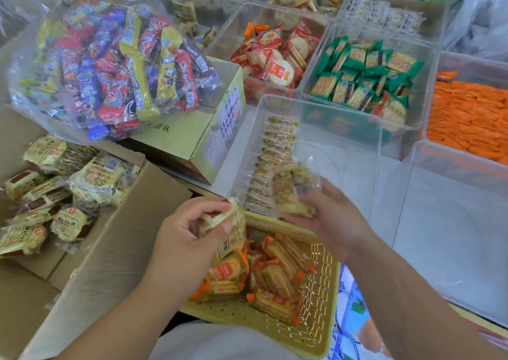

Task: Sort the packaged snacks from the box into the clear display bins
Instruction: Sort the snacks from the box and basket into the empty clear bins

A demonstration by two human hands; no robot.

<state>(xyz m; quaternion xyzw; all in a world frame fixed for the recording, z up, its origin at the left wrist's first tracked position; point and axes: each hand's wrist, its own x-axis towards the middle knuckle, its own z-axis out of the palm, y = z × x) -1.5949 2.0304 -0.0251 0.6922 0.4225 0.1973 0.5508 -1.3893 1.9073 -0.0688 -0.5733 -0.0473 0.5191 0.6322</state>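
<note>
Holding packets (233, 223), left hand (189, 240) and right hand (331, 218) hover near one basket (320, 321).

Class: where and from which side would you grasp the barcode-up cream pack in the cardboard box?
Probably from above, into the open cardboard box: pinch the cream pack across its side edges, since it lies fairly flat and uppermost there.

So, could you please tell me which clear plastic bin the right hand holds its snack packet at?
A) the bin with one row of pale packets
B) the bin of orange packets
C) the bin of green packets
A: the right hand holds its clear-wrapped snack packet at the near end of the clear plastic bin that has one row of pale packets along its left wall.
</note>
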